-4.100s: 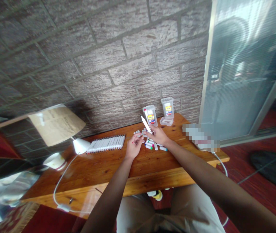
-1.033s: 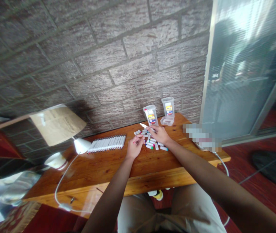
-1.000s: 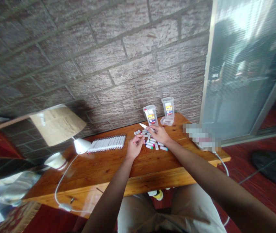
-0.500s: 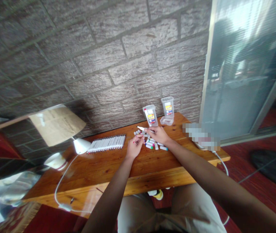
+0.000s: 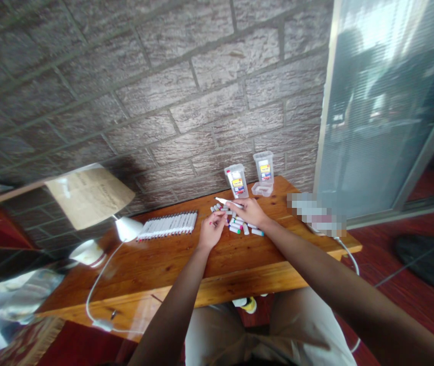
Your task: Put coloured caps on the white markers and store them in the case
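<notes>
My right hand [image 5: 250,212] is closed round a white marker [image 5: 225,202] that points left, almost level, over a heap of loose marker caps [image 5: 242,226] on the wooden table [image 5: 171,262]. My left hand [image 5: 211,231] is curled just left of the heap, its fingertips pinched on something small that I cannot make out. A neat row of white markers [image 5: 168,225] lies side by side further left.
Two clear plastic marker boxes [image 5: 236,181] [image 5: 264,168] stand against the brick wall, a loose lid [image 5: 261,190] before them. A white desk lamp [image 5: 125,229] with its cord sits at the left. A blurred object [image 5: 316,214] lies at the table's right end.
The marker in my right hand has tipped down from pointing upward to lying nearly level, pointing left. My left hand has stayed in place.
</notes>
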Motion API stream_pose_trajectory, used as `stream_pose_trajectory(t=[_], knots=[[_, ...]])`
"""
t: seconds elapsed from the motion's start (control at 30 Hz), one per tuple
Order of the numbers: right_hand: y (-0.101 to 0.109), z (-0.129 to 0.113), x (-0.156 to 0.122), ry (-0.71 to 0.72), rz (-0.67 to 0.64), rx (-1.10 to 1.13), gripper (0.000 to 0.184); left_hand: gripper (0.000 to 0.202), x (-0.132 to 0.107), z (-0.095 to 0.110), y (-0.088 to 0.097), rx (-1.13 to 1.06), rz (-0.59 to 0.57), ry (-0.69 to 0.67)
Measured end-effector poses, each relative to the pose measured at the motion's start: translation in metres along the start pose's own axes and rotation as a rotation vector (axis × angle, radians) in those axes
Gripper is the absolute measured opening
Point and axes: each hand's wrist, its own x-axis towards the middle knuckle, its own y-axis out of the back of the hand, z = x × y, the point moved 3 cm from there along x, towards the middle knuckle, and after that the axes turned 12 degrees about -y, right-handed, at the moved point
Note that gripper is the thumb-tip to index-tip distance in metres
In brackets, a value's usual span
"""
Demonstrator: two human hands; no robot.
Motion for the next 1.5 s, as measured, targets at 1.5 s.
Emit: stream_pose_trajectory(t=[1.5], knots=[[0.0030, 0.0017, 0.0002, -0.019, 0.058, -0.064, 0.047, 0.033, 0.0004, 0.0042, 0.0001, -0.015, 0.003, 0.003]])
